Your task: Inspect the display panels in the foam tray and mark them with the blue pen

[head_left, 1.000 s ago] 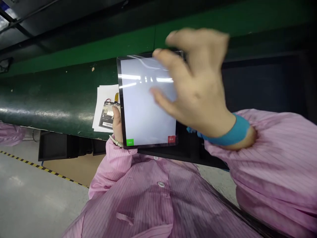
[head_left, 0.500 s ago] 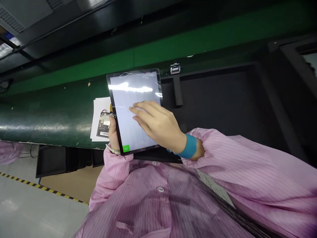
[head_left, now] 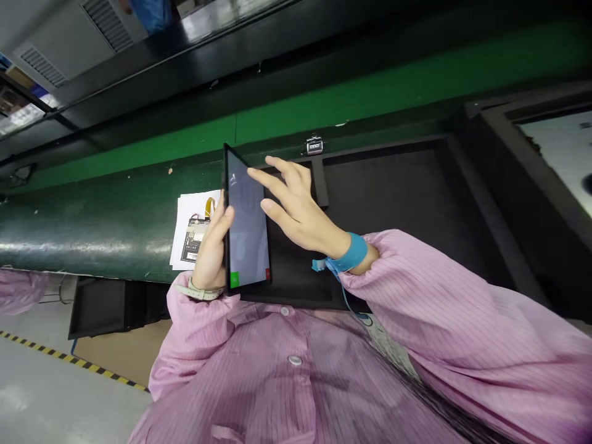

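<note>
My left hand (head_left: 213, 250) grips a tablet (head_left: 247, 228) by its left edge, thumb at the front and the other fingers mostly hidden behind. The tablet is turned steeply on its side, so its lit grey screen looks narrow. A green block shows at the screen's lower left corner and a red one at the lower right. In front of the screen is my right hand (head_left: 298, 206), fingers spread and holding nothing. Its index fingertip is by the tablet's upper right edge; whether it touches I cannot tell. A blue wrist strap (head_left: 354, 253) with a cord circles my right wrist.
Left of the tablet, a circuit board with a battery-like pack (head_left: 189, 240) lies on white paper (head_left: 182, 213) on the green bench (head_left: 92, 216). A black tray (head_left: 379, 185) lies to the right. Behind it sits a small metal counter-like device (head_left: 314, 145).
The tablet has turned from facing me to nearly edge-on. My right hand has lifted off the screen's middle and spread its fingers. A red block now shows on the screen.
</note>
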`<state>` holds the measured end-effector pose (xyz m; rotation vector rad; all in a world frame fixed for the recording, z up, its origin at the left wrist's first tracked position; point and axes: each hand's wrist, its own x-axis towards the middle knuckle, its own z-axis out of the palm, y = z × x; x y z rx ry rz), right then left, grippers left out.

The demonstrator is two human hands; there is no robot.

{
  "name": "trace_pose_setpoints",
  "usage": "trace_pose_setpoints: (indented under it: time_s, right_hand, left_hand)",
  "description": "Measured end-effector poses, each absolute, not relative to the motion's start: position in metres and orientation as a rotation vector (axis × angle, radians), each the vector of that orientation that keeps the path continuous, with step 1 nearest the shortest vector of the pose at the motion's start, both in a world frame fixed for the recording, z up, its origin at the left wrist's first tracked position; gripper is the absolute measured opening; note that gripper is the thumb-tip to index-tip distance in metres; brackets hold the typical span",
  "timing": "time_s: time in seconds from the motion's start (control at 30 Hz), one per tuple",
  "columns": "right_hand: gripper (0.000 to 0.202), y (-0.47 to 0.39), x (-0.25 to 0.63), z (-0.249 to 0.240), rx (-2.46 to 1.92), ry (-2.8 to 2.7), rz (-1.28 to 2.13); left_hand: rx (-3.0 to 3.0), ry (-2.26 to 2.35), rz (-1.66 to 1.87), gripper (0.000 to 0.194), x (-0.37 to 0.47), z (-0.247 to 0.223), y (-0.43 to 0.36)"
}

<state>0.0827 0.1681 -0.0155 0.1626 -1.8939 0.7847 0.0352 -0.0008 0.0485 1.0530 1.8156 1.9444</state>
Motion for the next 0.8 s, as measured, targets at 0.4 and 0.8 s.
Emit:
trace_pose_setpoints:
  time_s: [0.4,0.8]
  right_hand:
    - [0.068,0.185,0.089,-0.010,0.284,-1.888,0.685]
    - [0.066,0.188,0.095,-0.013,0.285,-1.926,0.717]
  left_hand:
    - [1.725,2.594,1.775,0.034,0.006,0.019,-0.041]
    - [1.894,3.479,0.734,0.037,-0.056,-0.077,-0.105]
